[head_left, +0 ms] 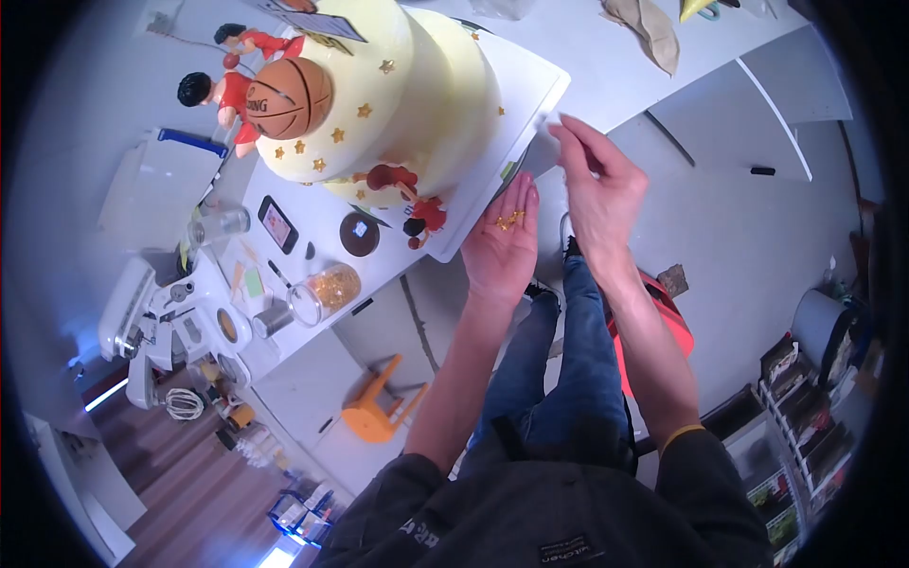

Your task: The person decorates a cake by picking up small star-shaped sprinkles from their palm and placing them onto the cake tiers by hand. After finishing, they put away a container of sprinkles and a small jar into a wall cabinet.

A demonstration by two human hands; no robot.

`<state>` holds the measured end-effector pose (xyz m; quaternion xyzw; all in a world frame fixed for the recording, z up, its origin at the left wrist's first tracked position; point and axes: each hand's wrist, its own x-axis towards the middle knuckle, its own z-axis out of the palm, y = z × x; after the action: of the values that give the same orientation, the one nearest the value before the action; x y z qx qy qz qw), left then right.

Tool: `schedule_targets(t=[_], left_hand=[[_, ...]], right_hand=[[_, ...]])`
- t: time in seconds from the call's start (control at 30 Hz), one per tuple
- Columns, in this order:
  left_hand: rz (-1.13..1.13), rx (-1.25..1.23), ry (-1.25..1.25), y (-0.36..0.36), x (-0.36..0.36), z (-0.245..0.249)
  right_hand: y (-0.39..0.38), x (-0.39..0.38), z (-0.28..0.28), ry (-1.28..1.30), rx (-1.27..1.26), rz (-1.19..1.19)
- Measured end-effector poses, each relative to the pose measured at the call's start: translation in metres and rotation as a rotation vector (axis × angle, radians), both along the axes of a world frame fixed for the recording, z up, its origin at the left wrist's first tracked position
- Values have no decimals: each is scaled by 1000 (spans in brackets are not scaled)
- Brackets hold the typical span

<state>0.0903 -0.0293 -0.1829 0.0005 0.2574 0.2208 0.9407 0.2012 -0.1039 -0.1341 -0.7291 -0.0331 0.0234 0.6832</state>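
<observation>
My left hand (pixel 505 237) is palm up below the edge of the cake board (pixel 525 114). A small heap of gold star decorations (pixel 510 221) rests on its fingers, which lie stretched out. To its right, my right hand (pixel 603 180) is raised by the board's corner, thumb and fingertips pinched together; whatever is between them is too small to make out. On the board stands a pale yellow tiered cake (pixel 426 95) with gold stars stuck on its sides. A basketball (pixel 290 98) and red-clad player figures (pixel 426 216) decorate it.
Left on the white table lie a phone (pixel 277 224), a dark round lid (pixel 360 234) and an open jar of gold decorations (pixel 327 292). A stand mixer (pixel 142 322) is farther left. A beige cloth (pixel 647 33) lies upper right; an orange stool (pixel 372 407) stands below.
</observation>
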Motion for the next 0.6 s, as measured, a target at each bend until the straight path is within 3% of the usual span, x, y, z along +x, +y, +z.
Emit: schedule_targets(t=[0.27,0.4,0.6], left_hand=[[-210,84,118,-17,-3,-3],[-199,51,137,-20,-3,1],[-210,83,120,-16,-8,0]], right_hand=[[-40,-50,-14,-380,-477,541],[-39,-56,-29,-471,-615,657],[-31,-61,-14,-508,-620,608]])
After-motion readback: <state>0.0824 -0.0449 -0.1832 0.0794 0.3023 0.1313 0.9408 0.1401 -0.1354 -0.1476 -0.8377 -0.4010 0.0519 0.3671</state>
